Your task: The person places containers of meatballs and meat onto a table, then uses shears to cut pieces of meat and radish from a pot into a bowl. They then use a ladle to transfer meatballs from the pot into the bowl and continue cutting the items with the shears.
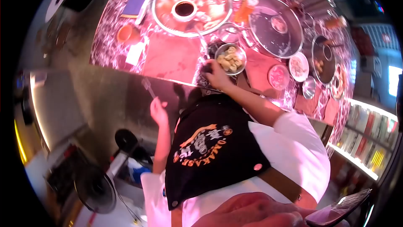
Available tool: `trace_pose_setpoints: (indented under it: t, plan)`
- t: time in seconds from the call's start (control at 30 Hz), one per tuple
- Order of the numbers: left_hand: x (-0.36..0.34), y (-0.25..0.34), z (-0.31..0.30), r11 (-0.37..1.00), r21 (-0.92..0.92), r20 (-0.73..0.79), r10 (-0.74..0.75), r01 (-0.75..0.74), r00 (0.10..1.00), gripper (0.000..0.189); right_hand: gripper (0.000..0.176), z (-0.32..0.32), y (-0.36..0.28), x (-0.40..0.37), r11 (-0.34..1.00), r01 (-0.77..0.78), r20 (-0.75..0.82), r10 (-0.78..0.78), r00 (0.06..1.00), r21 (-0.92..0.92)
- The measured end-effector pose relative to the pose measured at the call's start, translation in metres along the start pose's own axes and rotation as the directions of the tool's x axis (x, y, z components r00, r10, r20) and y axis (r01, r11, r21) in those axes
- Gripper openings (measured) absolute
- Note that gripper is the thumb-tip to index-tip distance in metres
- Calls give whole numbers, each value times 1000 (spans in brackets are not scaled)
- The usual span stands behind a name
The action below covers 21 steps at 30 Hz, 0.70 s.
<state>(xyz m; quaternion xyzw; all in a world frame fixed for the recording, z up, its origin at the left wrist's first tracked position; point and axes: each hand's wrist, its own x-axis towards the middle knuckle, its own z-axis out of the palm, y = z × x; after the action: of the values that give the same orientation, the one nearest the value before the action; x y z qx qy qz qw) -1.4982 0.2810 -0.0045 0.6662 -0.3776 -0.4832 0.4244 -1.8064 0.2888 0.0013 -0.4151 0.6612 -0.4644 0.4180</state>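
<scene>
My left hand (158, 110) hangs beside the table's front edge, fingers closed round a thin fork (148, 87) that points up and away. My right hand (217, 75) is over the table edge beside a metal bowl (242, 64) of pale yellow food pieces (231, 59). Its fingers are curled at the end of a long-handled metal utensil (204, 47), which slants from the rim of a big round pan (156, 15). The utensil's far end is hard to make out. In that pan, two small cups of dark liquid (184, 9) stand in reddish contents.
Reddish mats (172, 57) lie on the marbled table (107, 38). To the right stand a large dark pan (273, 31), a white bowl (299, 66), a pink dish (278, 77) and another pan (320, 65). An orange cup (124, 34) and a blue book-like item (134, 4) are at left.
</scene>
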Motion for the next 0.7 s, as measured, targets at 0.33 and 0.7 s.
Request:
trace_pose_setpoints:
  t: [0.33,0.7]
  plan:
    - [-36,-98,-142,999,42,46,-20,18,999,24,30,52,-15,5,816,357,-134,-459,878,-454]
    - [26,-107,-219,993,111,-8,-30,31,1000,26,23,-66,67,-83,683,-216,-623,-430,654,-698]
